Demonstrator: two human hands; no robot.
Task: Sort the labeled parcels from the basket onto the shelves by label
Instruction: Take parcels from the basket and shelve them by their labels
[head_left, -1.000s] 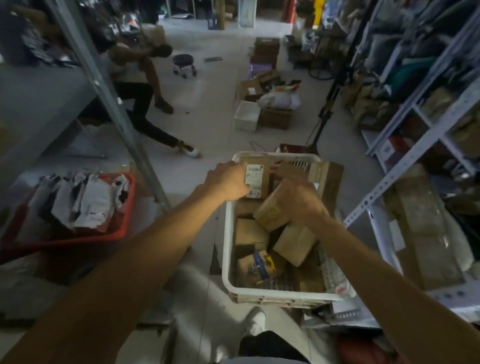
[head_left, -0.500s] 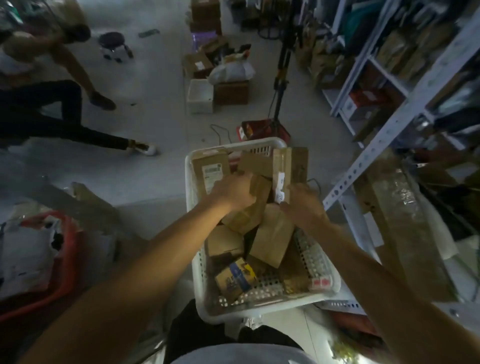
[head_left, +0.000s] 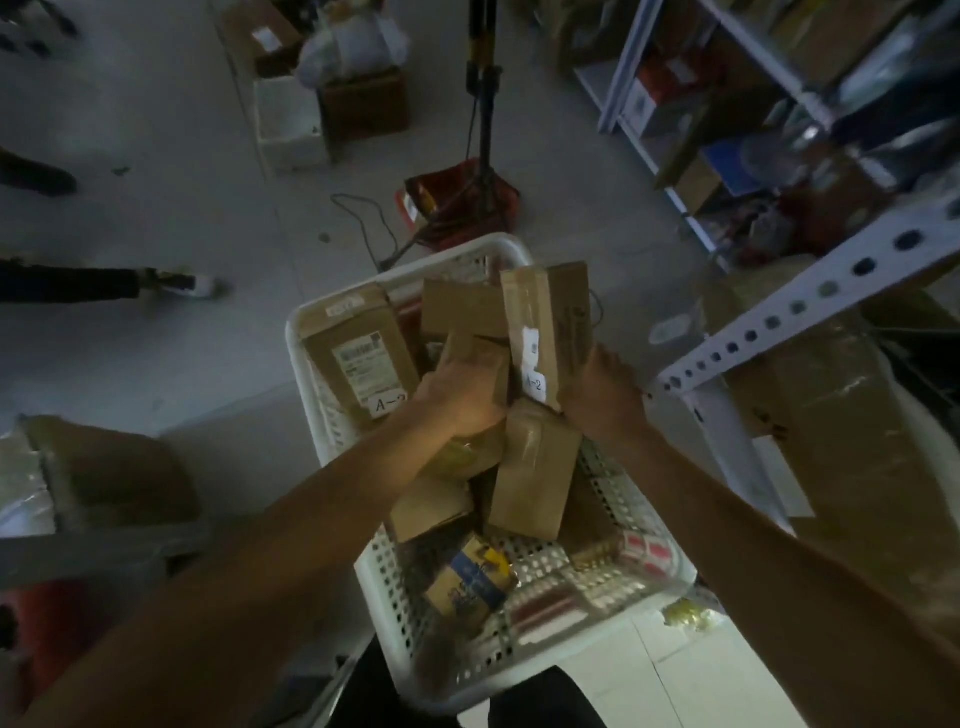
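shelf post (head_left: 789, 317) just right of basket (head_left: 311, 332); tripod (head_left: 480, 93) beyond it

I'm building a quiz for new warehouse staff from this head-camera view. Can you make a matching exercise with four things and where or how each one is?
Things:
1. tall taped parcel
2. blue-and-yellow box
3. white basket
4. parcel with the printed shipping label

States:
a. lies low at the basket's near end
b. leans against the basket's left wall
c. held upright by the right hand
d. holds the parcels

Pairs: 1-c, 2-a, 3-d, 4-b
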